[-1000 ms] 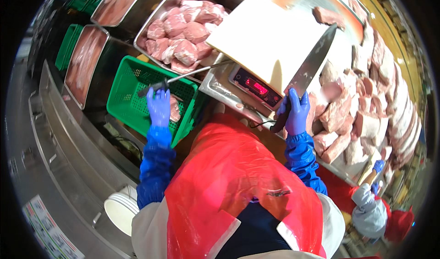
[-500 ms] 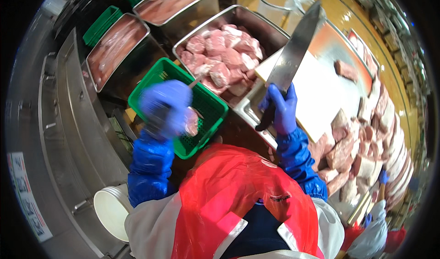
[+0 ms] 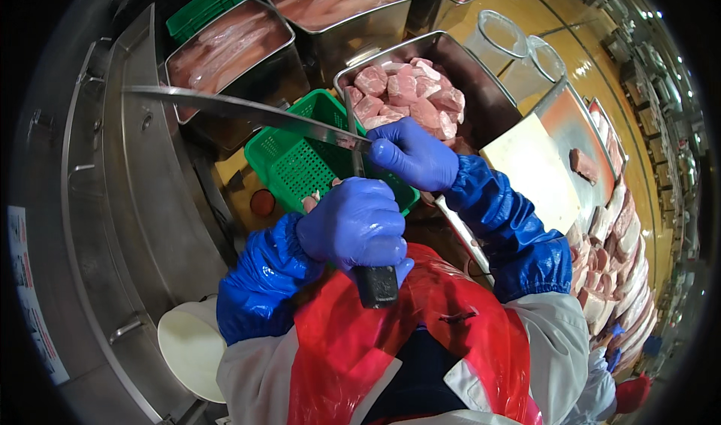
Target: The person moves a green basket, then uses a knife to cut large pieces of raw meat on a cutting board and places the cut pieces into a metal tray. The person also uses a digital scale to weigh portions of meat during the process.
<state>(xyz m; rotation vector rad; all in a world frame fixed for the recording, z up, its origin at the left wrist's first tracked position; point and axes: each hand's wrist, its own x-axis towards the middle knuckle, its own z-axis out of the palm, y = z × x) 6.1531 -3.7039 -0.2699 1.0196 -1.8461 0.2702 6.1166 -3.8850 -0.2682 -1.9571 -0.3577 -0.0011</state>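
Observation:
My left hand (image 3: 353, 226), in a blue glove, is closed round the black handle of a honing steel (image 3: 378, 288), whose rod points away from me. My right hand (image 3: 417, 154), gloved alike, grips a long knife (image 3: 248, 113); its handle is hidden in the fist. The blade reaches out to the left and crosses the steel's rod close to the right hand. Below the blade stands a green perforated basket (image 3: 285, 166) with a few meat scraps (image 3: 310, 202) near my left hand. Beyond my right hand, pink meat chunks (image 3: 409, 90) lie in a metal tub (image 3: 481, 75).
Metal bins of bagged meat (image 3: 233, 45) stand at the far left. A white cutting board (image 3: 533, 169) is at right, by one meat piece (image 3: 583, 166) and a large meat pile (image 3: 623, 252). A white bucket (image 3: 191, 350) sits lower left. Another person (image 3: 593, 387) shows at lower right.
The knife has swung from pointing away to pointing left, and my right hand has moved left. My left hand has come right and nearer me. The view has shifted slightly.

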